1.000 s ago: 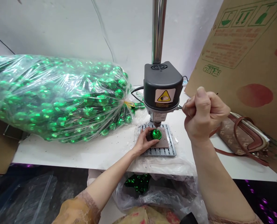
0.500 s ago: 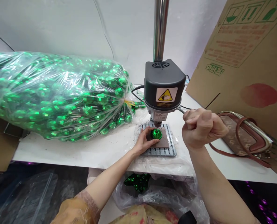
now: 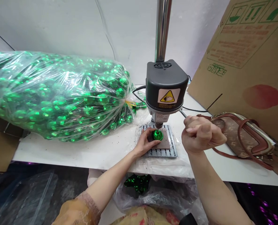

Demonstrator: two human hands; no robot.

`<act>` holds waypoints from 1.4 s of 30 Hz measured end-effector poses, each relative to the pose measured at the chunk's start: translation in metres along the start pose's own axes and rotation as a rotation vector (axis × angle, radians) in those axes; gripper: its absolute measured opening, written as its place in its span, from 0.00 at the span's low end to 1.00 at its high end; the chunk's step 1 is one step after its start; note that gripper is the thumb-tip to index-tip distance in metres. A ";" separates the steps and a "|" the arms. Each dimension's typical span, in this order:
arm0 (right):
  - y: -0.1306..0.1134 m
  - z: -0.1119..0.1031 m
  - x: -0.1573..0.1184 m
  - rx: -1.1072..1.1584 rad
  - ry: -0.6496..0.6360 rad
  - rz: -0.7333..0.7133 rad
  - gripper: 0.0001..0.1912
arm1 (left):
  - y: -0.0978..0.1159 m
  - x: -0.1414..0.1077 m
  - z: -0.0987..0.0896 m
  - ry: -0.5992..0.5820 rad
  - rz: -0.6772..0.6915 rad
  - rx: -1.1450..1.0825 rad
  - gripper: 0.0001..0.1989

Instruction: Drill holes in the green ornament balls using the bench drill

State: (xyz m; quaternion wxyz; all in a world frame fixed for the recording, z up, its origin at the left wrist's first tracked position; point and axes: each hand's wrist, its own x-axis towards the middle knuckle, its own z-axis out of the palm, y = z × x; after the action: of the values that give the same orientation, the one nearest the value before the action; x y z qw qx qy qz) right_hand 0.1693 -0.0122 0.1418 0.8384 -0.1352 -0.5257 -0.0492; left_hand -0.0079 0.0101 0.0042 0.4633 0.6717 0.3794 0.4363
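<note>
I saw a small, round, shiny green ball (image 3: 158,135) with a mirror-like surface, bright on its flanks and darker at a spot on its top. It sat on a flat brownish board (image 3: 165,144), directly below the metal chuck (image 3: 159,125) of a black-housed drill press (image 3: 167,78); I could not tell whether the bit touched it. The left hand (image 3: 145,141) had its grip around the ball's left side, thumb at the near edge and fingers at the far one. The right hand (image 3: 202,134) was raised beside the press, its grip closed in a fist around the end of a grey metal lever (image 3: 183,113). Under the board I saw a slotted grey metal base plate (image 3: 173,153), on a white worktop (image 3: 82,156) sprinkled with dark specks. To the left lay a bulging clear plastic bag (image 3: 59,100) of green shiny balls, tied with a yellow strip (image 3: 130,103). To the right, I made out a patterned brown handbag (image 3: 252,137) against a printed brown cardboard box (image 3: 235,78).
</note>
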 end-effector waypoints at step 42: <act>0.000 0.046 0.086 -0.173 0.044 0.613 0.19 | -0.002 -0.186 -0.042 -0.403 0.652 0.853 0.25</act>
State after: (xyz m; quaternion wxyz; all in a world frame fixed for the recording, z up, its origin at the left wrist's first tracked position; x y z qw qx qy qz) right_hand 0.1673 0.0061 0.2374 0.8106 -0.3571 -0.4362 0.1585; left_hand -0.1094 -0.1473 -0.0335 0.0557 0.9515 0.1990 0.2280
